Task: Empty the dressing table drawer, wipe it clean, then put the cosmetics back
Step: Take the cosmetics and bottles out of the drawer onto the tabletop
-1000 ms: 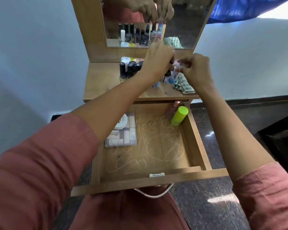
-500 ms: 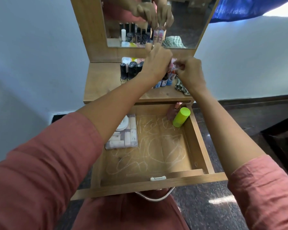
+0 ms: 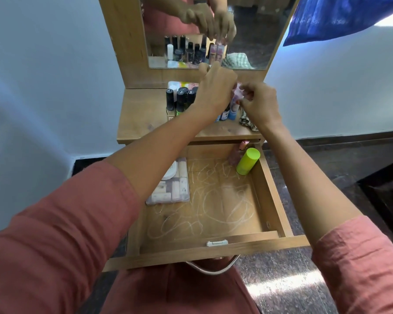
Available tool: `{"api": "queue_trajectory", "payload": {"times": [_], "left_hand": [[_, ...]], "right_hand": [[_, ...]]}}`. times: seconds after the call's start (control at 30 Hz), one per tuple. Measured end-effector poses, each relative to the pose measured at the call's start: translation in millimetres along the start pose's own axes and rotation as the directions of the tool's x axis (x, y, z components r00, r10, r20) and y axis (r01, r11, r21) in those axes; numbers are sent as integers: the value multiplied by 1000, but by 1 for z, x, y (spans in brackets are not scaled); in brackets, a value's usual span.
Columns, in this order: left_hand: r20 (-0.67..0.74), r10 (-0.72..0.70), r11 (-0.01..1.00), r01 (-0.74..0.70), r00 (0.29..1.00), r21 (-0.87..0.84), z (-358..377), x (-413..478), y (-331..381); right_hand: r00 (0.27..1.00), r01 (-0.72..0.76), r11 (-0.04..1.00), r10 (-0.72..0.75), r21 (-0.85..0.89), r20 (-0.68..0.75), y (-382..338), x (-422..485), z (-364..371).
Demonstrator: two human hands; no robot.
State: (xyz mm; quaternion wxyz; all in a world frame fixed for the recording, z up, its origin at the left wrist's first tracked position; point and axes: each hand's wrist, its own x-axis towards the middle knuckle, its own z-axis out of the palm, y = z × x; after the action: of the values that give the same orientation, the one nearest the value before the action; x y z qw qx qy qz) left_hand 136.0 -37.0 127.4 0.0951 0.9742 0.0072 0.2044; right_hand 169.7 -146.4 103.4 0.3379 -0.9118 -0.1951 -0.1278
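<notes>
- Metal handle [image 3: 213, 269]: hangs from the front panel of the pulled-out drawer [image 3: 270, 200], nearest the viewer.
- Drawer floor: pale scribbled marks across the bare wood.
- Clear palette case [image 3: 175, 189]: lies flat against the drawer's left wall, partly hidden by the left forearm.
- Lime-green tube [image 3: 247, 160]: lies tilted in the far right corner, just beside a pinkish bottle [image 3: 235, 155].
- Left hand [image 3: 216, 89] and right hand [image 3: 260, 103]: raised over the counter [image 3: 141, 118], fingers of both closed together on a small pink item [image 3: 237, 92]; what each grip holds separately cannot be told.
- Black-capped bottles [image 3: 179, 98]: stand upright in a cluster on the counter, left of the hands.
- Checked cloth [image 3: 247, 123]: on the counter's right edge.
- Mirror [image 3: 259, 41]: reflects the hands and bottles.
</notes>
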Motion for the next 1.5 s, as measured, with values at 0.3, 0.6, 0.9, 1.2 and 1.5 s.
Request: {"api": "queue_trajectory", "payload": {"times": [0.3,0.6,0.9,1.2,1.5], "left_hand": [[-93,10,967,-33,996,-253,4,-38,12],[15,4,920,2,1000,-393,38,-86,21],[341,-235,809,378,910,-451,97,-107,21],[311,-210,719,362,927,-593,118,-101,30],[340,-193,724,368,920,-584,123,-97,35]], "right_hand": [[998,-55,998,55,2,-31,9,-15,-7],[993,-77,994,84,72,-88,24,-61,-12],[960,-279,959,276,47,51,60,-112,5],[945,-281,950,298,-135,134,71,-118,26],[966,-222,953,244,-205,89,70,-124,32]]}}
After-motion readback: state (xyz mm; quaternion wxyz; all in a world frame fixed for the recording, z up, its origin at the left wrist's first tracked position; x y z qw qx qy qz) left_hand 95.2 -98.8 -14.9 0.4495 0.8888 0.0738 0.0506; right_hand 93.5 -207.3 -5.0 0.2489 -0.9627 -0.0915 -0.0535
